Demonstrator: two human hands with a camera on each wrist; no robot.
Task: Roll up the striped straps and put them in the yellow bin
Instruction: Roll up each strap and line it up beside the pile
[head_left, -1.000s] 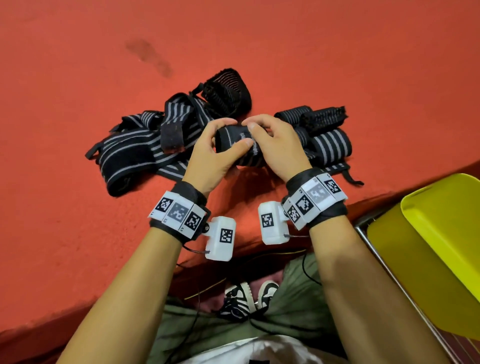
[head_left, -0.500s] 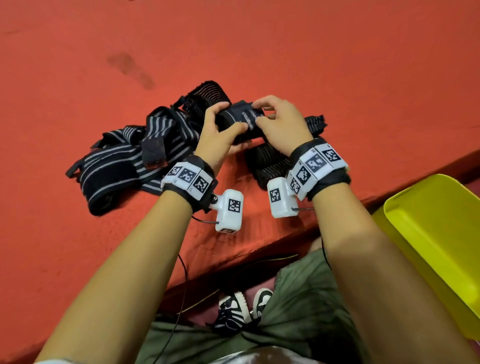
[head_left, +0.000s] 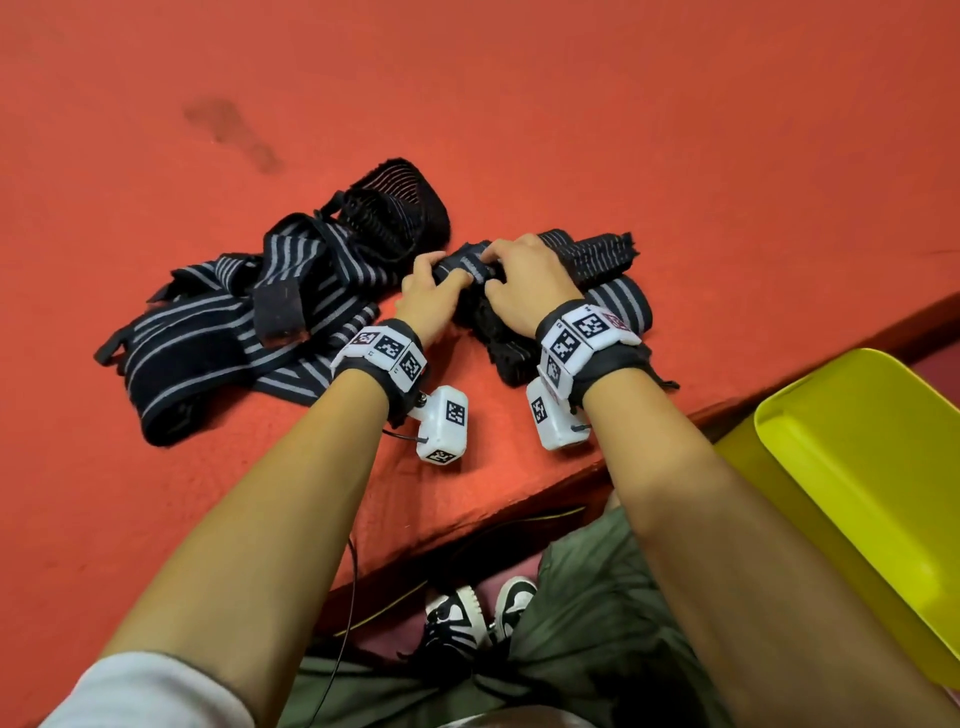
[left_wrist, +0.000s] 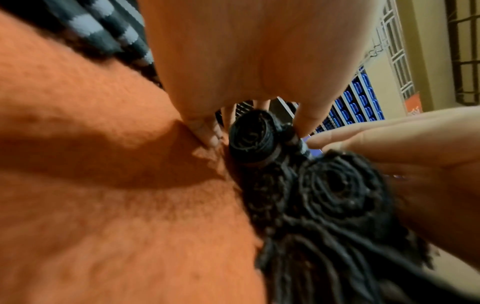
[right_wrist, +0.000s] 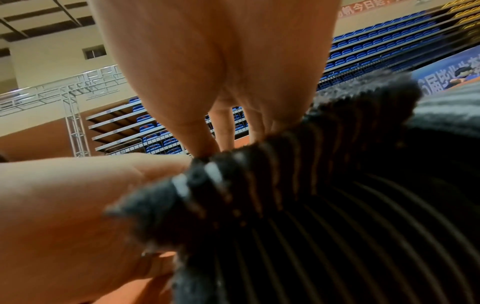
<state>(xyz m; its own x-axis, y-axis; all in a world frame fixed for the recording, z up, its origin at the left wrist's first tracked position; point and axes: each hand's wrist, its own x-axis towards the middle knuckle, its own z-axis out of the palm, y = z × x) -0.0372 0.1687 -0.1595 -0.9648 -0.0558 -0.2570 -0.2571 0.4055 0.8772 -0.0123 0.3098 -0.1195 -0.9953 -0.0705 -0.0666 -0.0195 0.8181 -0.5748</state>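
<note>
Lowered onto the red mat (head_left: 519, 104) since half a second ago: rolled strap (head_left: 470, 265), left hand (head_left: 428, 291) and right hand (head_left: 524, 280) fingers clamped around it. Best kept tight, rolling beside the loose straps (head_left: 218, 332).

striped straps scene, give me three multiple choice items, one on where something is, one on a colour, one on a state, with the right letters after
1. Where is the yellow bin?
A. on the mat beyond the straps
B. off the mat's edge, by the person's right arm
C. under the left hand

2. What colour is the mat?
A. blue
B. grey
C. orange-red

3. What state is the small strap roll in?
A. held between the left hand and the right hand
B. lying inside the bin
C. spread out flat, untouched

Answers: 1 B, the head view shows the bin low at the right, past the mat's edge. 2 C, the surface under the loose striped straps is orange-red. 3 A, both hands' fingers close round the roll, whose coiled end shows in the left wrist view.
</note>
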